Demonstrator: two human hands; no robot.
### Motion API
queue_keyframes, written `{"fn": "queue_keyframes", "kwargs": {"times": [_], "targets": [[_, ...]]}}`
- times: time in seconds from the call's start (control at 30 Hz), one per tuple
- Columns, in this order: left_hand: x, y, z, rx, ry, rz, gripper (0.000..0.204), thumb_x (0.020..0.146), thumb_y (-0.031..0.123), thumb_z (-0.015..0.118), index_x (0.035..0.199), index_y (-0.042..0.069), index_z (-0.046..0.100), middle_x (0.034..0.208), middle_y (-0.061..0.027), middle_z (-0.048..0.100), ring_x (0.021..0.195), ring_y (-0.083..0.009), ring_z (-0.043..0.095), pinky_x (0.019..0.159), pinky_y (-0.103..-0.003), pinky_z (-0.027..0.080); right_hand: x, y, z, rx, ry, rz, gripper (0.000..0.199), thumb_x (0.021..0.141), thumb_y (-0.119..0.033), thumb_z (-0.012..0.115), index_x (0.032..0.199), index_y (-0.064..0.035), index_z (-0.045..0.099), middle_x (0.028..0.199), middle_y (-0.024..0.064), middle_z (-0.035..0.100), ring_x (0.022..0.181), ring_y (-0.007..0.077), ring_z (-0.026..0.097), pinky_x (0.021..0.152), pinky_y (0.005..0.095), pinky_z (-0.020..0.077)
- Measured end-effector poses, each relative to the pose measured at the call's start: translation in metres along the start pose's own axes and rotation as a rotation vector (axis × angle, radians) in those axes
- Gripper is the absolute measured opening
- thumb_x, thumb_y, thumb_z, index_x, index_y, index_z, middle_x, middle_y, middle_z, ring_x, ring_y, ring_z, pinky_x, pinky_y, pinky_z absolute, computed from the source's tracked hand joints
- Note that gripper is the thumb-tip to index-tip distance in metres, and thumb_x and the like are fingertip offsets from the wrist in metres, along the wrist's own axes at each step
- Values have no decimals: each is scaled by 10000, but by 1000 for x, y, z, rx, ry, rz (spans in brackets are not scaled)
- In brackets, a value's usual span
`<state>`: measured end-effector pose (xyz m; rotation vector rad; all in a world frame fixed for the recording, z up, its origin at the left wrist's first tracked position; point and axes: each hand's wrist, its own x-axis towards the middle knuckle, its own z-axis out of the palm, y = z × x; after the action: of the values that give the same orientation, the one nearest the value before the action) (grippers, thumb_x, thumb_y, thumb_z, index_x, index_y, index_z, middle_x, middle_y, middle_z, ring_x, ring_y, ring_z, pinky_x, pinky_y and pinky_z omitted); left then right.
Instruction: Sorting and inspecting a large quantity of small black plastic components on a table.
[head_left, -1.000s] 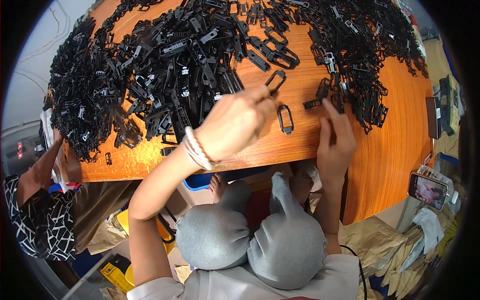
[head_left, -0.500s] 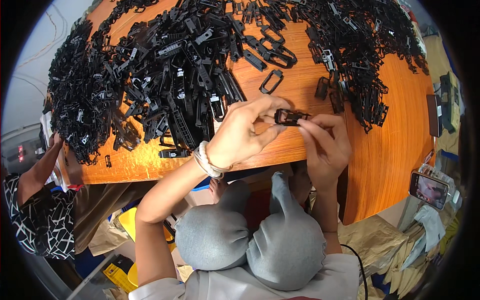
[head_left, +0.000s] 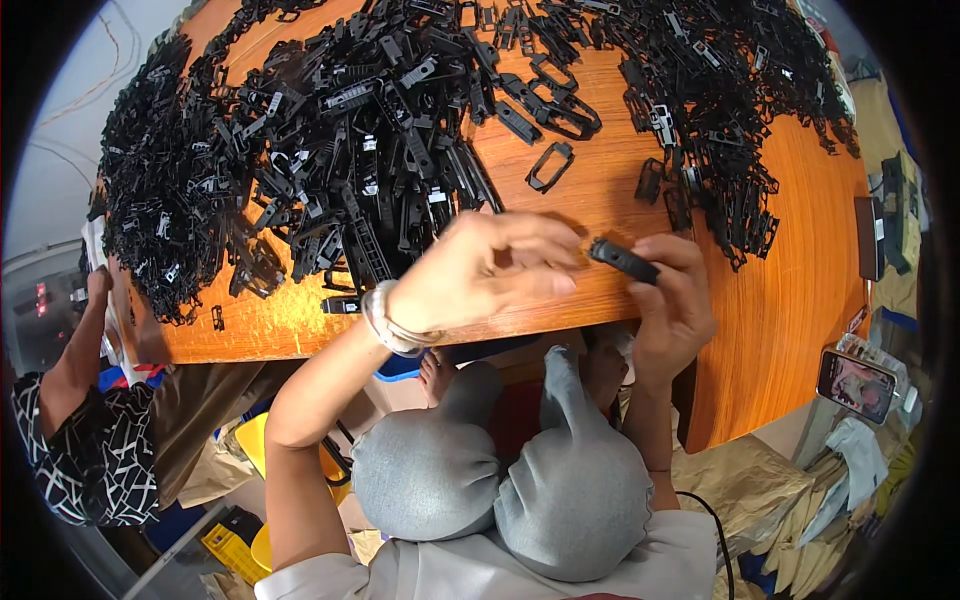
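Note:
Between the thumb and fingers of my right hand (head_left: 675, 300) is a small black plastic part (head_left: 625, 262), held tilted above the table's near edge. My left hand (head_left: 495, 268) is just left of it, apart from the part, with its fingers stretched toward it and nothing between them. A lone black rectangular frame (head_left: 550, 167) lies on the wood beyond my hands. A large pile of black plastic pieces (head_left: 350, 130) spreads to the left, and a second pile of black frames (head_left: 715, 130) lies to the right.
The wooden table (head_left: 770, 330) curves around me. A phone (head_left: 857, 382) stands on a holder at the right. At the far left, another person's arm (head_left: 85, 335) reaches to the table edge. Brown paper (head_left: 750, 475) lies heaped at lower right; a yellow chair (head_left: 255, 450) is below left.
My left hand has let go of the black part and moved slightly left. The part stays in my right hand, now turned to show a solid side, and sits a little lower and farther right.

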<state>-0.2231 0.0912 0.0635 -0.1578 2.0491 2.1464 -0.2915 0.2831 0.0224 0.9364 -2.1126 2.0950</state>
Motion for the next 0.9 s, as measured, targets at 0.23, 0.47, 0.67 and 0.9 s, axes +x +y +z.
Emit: {"fn": "queue_keyframes", "kwargs": {"times": [0.23, 0.47, 0.67, 0.9], "targets": [[23, 14, -36, 859, 357, 264, 71, 735, -34, 612, 806, -32, 607, 804, -101, 604, 686, -203, 611, 606, -269, 484, -9, 11, -1, 138, 119, 364, 112, 823, -20, 593, 894, 61, 622, 915, 89, 571, 759, 111, 500, 647, 212, 393], [110, 5, -69, 1214, 304, 577, 37, 696, -41, 577, 724, -23, 593, 785, -137, 580, 737, -315, 572, 687, -375, 493, -10, 10, 8, 56, 88, 359, 89, 815, -18, 612, 865, 55, 615, 885, 65, 573, 612, 75, 474, 539, 195, 378], [157, 7, -81, 1449, 430, 471, 238, 655, -30, 539, 886, -15, 594, 910, -170, 568, 891, -318, 549, 779, -370, 472, -9, 10, 14, 42, 98, 371, 43, 804, 6, 606, 828, 42, 605, 855, 55, 566, 608, 65, 480, 537, 184, 388], [160, -1, -92, 1327, 278, 444, 138, 694, 10, 614, 827, -23, 595, 853, -147, 582, 800, -326, 583, 740, -381, 478, -11, 13, 11, 23, 75, 341, 47, 802, 27, 599, 849, 35, 600, 881, 56, 565, 613, 56, 479, 535, 182, 395]]}}
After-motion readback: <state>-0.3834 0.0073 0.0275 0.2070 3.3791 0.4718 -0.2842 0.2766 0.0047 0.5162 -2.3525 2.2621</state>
